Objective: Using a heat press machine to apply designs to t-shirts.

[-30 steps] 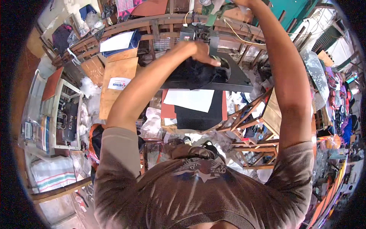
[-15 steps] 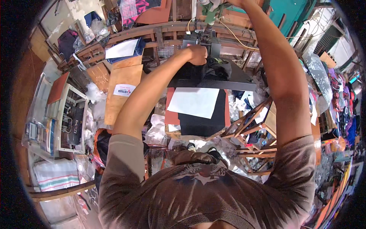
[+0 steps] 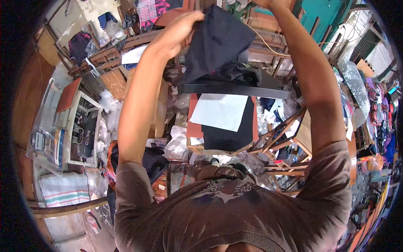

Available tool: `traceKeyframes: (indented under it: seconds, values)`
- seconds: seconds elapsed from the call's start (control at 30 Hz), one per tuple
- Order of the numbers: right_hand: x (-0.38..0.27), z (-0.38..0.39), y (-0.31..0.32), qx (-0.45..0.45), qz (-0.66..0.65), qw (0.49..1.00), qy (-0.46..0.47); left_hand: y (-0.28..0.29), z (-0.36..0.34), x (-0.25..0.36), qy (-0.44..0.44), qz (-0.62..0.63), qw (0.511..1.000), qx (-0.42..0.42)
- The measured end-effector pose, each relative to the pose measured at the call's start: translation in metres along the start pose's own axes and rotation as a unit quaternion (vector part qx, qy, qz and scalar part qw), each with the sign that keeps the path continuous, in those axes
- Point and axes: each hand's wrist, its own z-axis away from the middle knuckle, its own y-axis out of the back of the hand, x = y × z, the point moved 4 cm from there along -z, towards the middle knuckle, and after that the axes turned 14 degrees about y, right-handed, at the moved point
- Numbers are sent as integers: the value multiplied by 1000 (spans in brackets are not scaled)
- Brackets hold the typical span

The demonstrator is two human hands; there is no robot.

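Observation:
My left hand, raised at the upper middle, is closed on a black cloth that hangs upright and spread out over a black machine platform. More crumpled dark fabric lies on the platform. My right hand is high at the top edge, partly cut off, closed near a green machine part; what it grips is unclear. Below the platform, a white sheet rests on a black piece and a reddish board.
A wooden rail with items runs behind. A white-framed cabinet with a black tank stands left, beside a striped sack. A leaning wooden frame is at right; piles of coloured cloth fill the far right.
My left hand has risen and moved left from the platform, lifting the black cloth, which now hides much of the machine. My right hand stays high near the green part.

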Motion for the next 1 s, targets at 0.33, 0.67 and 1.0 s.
traceKeyframes:
  seconds: [0.33, 0.67, 1.0]
  values:
    - [-177, 247, 66, -188, -640, 744, 40, 7, 156, -124, 100, 42, 993, 34]
    - [-145, 500, -49, -183, -553, 618, -528, -24, 158, -375, 156, -202, 960, 111]
    - [-145, 495, -163, -338, -60, 938, -55, -67, 159, -416, -49, -454, 882, 116]
